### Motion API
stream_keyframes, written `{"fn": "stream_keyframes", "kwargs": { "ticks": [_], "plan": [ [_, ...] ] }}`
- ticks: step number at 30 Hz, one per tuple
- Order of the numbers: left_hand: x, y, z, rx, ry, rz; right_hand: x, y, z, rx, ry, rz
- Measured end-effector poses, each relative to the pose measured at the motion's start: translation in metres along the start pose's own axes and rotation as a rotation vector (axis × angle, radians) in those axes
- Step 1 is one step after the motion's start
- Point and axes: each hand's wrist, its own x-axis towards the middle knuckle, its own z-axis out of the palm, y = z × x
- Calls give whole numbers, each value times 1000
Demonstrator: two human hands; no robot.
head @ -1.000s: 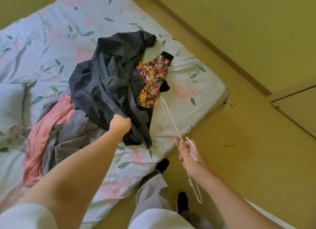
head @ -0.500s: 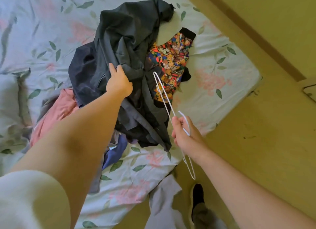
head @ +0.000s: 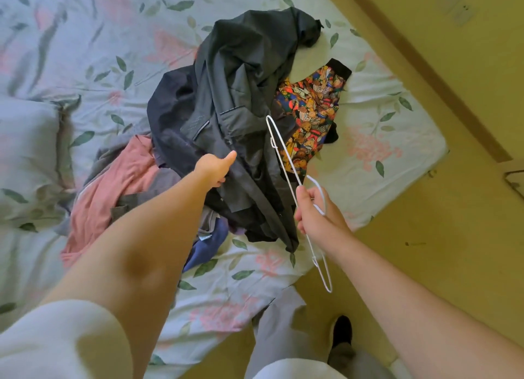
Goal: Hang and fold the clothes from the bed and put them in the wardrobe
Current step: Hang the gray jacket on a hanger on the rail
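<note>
A heap of clothes lies on the bed, which has a leaf-and-flower sheet. On top is a dark grey jacket. A bright patterned garment lies at its right, a pink garment at its left and a blue one beneath. My left hand reaches into the jacket's lower part with the thumb stretched out; its fingers are hidden in the cloth. My right hand grips a white wire hanger near its hook, just right of the jacket.
A pillow lies at the bed's left side. The yellow floor runs along the bed's right edge to a wall with a brown skirting. My legs and dark-socked foot stand at the mattress corner.
My left hand has slid lower and nearer on the jacket, which has shifted a little. My right hand with the hanger has kept its grip and stays beside the jacket.
</note>
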Motion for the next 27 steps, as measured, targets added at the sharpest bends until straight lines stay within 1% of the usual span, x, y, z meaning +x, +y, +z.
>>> {"fn": "stream_keyframes", "kwargs": {
  "ticks": [1, 4, 6, 8, 9, 11, 14, 15, 19, 20, 22, 24, 27],
  "plan": [
    [-1, 7, 7, -57, 1, 3, -1, -3, 1, -1, 7, -9],
    [-8, 22, 27, -61, 24, -5, -6, -5, 4, -16, 18, -19],
    [-14, 23, 42, -41, -22, -86, -8, -3, 6, -38, 14, -21],
    [-24, 17, 55, -96, -98, -155, -11, 0, 9, -60, 13, -17],
    [-26, 12, 59, -143, -102, -160, -12, 1, 10, -66, 17, -13],
    [-31, -2, 62, -280, -39, -162, -16, 3, 11, -73, 29, -7],
    [-49, -27, 58, -627, 77, -187, -26, 0, 10, -76, 27, -16],
    [-56, -34, 55, -691, 107, -193, -29, -3, 9, -73, 23, -23],
    [-83, -46, 36, -763, 76, -185, -41, -17, 2, -79, 3, -43],
    [-87, -45, 32, -747, 99, -188, -44, -21, 0, -69, -4, -52],
    [-95, -39, 32, -638, 148, -186, -50, -25, -4, -46, -6, -74],
    [-104, -31, 41, -513, 107, -193, -54, -25, -9, -40, 8, -92],
    [-110, -19, 68, -345, 1, -251, -55, -18, -13, -53, 26, -85]
  ]
}}
